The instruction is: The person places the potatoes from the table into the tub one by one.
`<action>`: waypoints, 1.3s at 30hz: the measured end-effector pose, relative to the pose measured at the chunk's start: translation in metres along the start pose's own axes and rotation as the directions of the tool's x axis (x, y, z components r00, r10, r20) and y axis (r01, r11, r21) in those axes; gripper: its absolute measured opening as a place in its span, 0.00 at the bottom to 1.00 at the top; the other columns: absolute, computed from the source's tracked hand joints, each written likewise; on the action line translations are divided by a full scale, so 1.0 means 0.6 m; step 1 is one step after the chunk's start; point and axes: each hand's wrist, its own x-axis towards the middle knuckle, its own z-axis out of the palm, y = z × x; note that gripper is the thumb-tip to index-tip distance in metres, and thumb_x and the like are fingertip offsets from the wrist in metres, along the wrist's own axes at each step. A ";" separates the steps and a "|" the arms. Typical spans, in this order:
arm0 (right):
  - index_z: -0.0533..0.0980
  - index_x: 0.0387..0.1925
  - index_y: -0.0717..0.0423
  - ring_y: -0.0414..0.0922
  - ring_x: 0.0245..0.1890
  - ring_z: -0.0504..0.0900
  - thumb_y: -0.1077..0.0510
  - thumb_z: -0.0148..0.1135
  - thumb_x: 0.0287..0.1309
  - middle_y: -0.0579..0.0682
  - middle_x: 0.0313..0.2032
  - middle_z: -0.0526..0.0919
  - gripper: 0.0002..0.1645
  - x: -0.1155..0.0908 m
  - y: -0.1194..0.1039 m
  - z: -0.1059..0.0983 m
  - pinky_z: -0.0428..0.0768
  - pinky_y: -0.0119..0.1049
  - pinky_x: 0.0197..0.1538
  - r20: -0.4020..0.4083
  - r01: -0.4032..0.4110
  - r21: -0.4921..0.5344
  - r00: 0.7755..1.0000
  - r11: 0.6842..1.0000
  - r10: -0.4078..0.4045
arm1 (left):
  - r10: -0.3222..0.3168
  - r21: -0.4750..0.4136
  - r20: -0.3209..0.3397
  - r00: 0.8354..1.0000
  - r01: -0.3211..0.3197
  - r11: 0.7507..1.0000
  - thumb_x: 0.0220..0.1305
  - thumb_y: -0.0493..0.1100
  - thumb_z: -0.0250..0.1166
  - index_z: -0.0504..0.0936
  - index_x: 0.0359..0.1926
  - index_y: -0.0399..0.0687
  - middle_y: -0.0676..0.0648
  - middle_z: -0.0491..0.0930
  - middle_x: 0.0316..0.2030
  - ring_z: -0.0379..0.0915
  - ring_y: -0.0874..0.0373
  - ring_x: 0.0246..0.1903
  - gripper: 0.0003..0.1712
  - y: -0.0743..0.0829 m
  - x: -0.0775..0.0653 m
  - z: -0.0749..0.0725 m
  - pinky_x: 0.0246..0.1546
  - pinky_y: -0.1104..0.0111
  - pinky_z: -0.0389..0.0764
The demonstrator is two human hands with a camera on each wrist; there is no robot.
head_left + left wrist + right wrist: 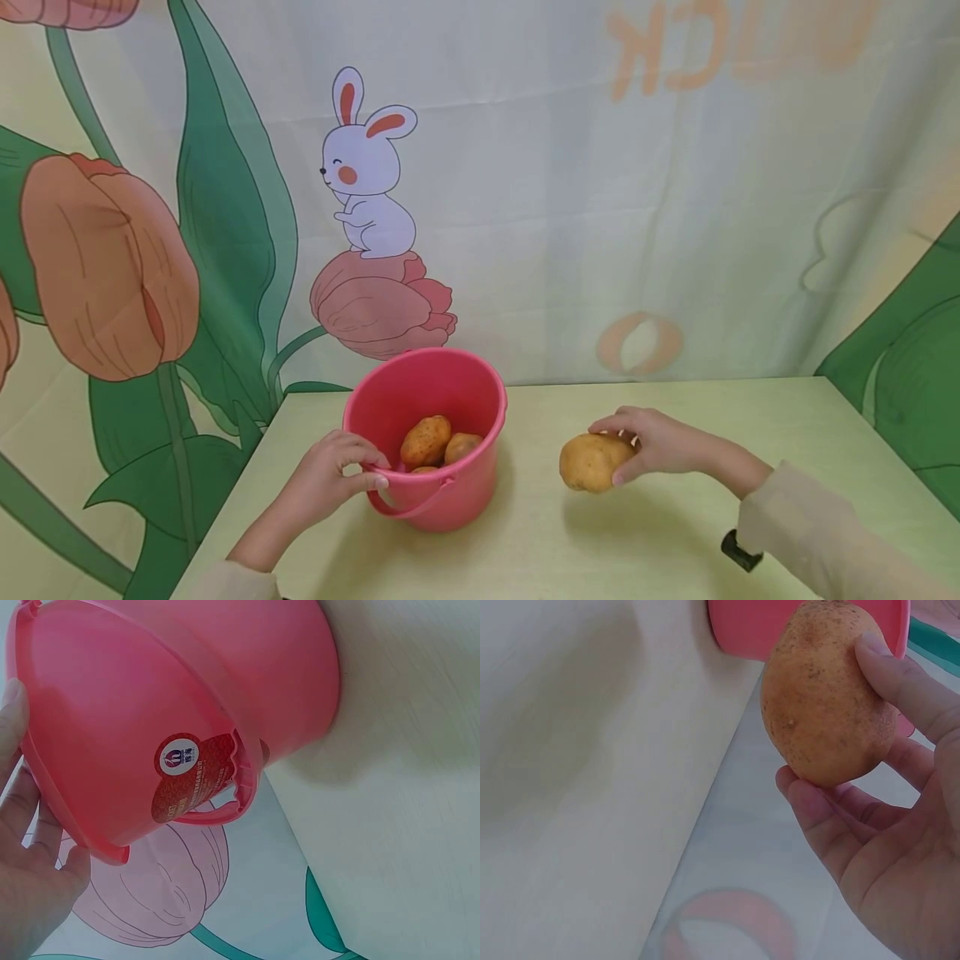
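Note:
A pink bucket [465, 492] stands on the table, with several potatoes [426, 441] lying inside it. My left hand [330, 475] grips the near left part of its rim, thumb outside and fingers over the edge. In the left wrist view the bucket's outer wall [97, 727] carries a red label, and its handle hangs down on the side. To the right of the bucket, my right hand [663, 442] holds a large potato [592, 462] above the table, gripping it between thumb and fingers. The right wrist view shows that potato [821, 697] close up, its skin speckled.
The pale table [540, 550] ends at the back against a printed curtain [540, 208] with a rabbit and tulips. A black band [741, 551] sits at the right sleeve. The held potato casts a shadow on the tabletop.

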 end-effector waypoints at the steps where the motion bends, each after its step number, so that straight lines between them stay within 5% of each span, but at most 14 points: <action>1: 0.71 0.50 0.60 0.40 0.36 0.72 0.45 0.70 0.37 0.47 0.35 0.74 0.38 0.001 -0.003 -0.002 0.74 0.29 0.36 -0.001 0.002 -0.004 1.000 1.000 -0.002 | 0.003 -0.001 0.000 1.000 -0.003 1.000 0.42 0.48 0.69 0.82 0.27 0.58 0.58 0.77 0.32 0.67 0.58 0.41 0.07 0.000 0.000 0.000 0.34 0.72 0.76; 19: 0.71 0.50 0.60 0.41 0.36 0.73 0.49 0.71 0.36 0.47 0.36 0.74 0.37 0.022 -0.030 -0.025 0.75 0.28 0.36 -0.011 0.016 -0.061 1.000 0.998 -0.017 | -0.006 -0.017 0.005 1.000 0.006 1.000 0.42 0.49 0.69 0.80 0.26 0.63 0.58 0.77 0.32 0.66 0.58 0.42 0.06 -0.002 0.000 -0.001 0.34 0.74 0.75; 39: 0.71 0.51 0.58 0.39 0.35 0.70 0.49 0.71 0.36 0.48 0.38 0.74 0.37 0.040 -0.057 -0.038 0.73 0.28 0.36 -0.008 0.016 -0.097 1.000 0.995 -0.017 | -0.026 -0.036 0.010 1.000 0.027 0.999 0.42 0.48 0.69 0.82 0.27 0.58 0.57 0.77 0.33 0.66 0.57 0.43 0.07 -0.001 -0.001 0.001 0.34 0.69 0.78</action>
